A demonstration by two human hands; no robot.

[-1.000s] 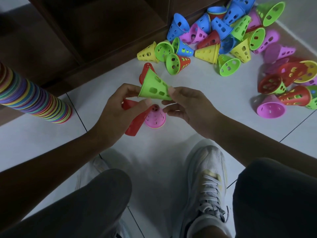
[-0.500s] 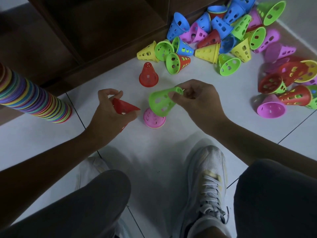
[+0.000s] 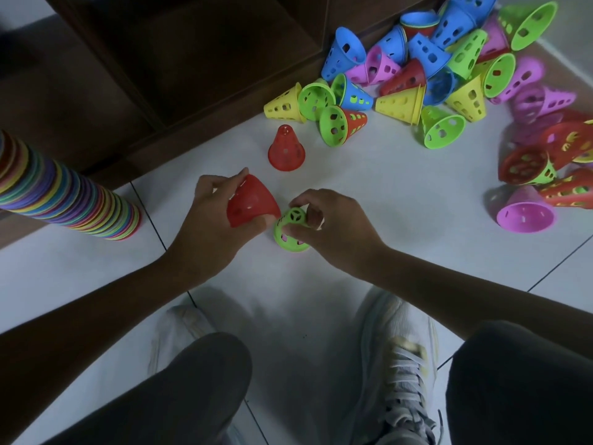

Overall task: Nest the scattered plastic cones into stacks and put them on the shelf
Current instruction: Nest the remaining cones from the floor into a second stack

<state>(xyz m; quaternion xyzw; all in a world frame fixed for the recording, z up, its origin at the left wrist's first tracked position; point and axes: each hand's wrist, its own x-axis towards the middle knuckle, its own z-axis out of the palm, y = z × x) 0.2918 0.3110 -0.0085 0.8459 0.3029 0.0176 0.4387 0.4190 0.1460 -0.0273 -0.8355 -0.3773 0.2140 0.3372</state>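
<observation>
In the head view, the left hand (image 3: 211, 220) is gripping a red cone (image 3: 252, 200) by its rim, wide mouth tilted down, just beside the green cone (image 3: 290, 229) that the right hand (image 3: 327, 226) is pinching at its narrow top, with that cone sitting upright on the tiled floor (image 3: 385, 200) over a pink one showing through its holes. A tall nested stack (image 3: 67, 191) is leaning in from the left before the dark shelf (image 3: 179, 59), another red cone (image 3: 285, 149) is standing alone, and the scattered pile (image 3: 449, 75) is lying at the upper right, several cones holding another inside.
</observation>
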